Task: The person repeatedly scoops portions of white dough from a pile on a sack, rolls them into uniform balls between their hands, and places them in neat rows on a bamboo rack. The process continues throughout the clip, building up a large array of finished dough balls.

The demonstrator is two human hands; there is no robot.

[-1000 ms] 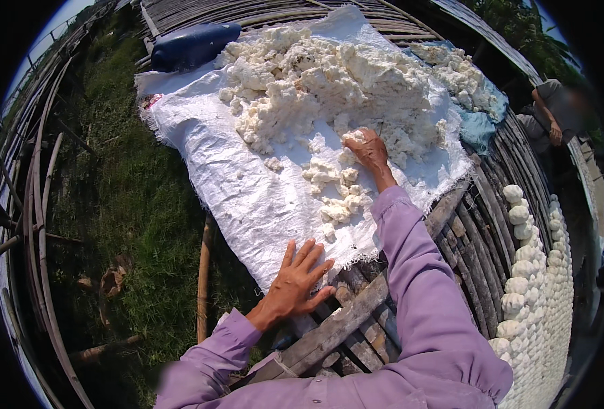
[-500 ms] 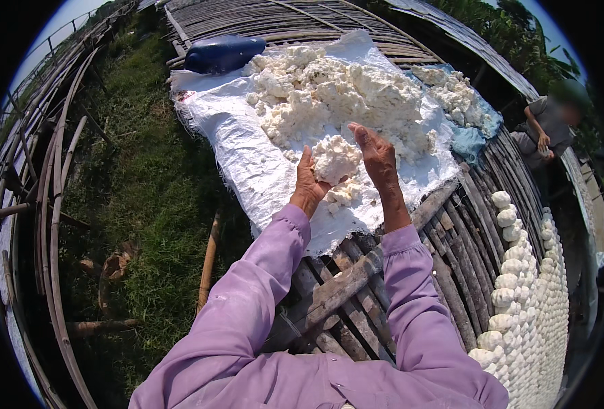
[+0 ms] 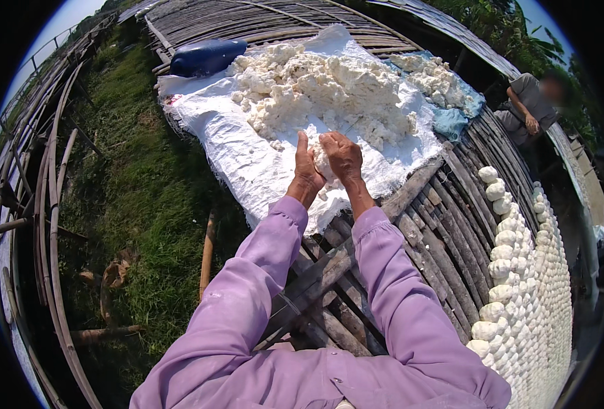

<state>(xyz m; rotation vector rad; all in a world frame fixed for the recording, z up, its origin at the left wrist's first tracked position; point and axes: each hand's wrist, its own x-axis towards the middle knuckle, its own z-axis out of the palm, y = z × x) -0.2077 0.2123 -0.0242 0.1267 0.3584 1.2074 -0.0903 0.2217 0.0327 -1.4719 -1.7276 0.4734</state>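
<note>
A lump of moist, crumbly white dough-like stuff (image 3: pixel 321 161) sits between my two hands, mostly hidden by them. My left hand (image 3: pixel 306 172) cups it from the left with the thumb pointing up. Fingers curled, my right hand (image 3: pixel 343 157) presses on it from the right. Both hands are over the near part of a white woven plastic sheet (image 3: pixel 214 136). Just beyond them, a large loose heap of the same white stuff (image 3: pixel 329 85) covers much of the sheet.
The sheet lies on a bamboo-pole platform (image 3: pixel 445 232). A dark blue container (image 3: pixel 206 57) rests at the far left corner. More white stuff (image 3: pixel 438 82) lies on blue netting (image 3: pixel 450 124). Rows of white balls (image 3: pixel 513 273) stand at right, near another person (image 3: pixel 530 109). Grass (image 3: pixel 152 218) borders the left.
My right hand has come in from the right, its stretched fingers now curled against the lump, which is largely covered. The view has shifted slightly. The other person's arm has lowered.
</note>
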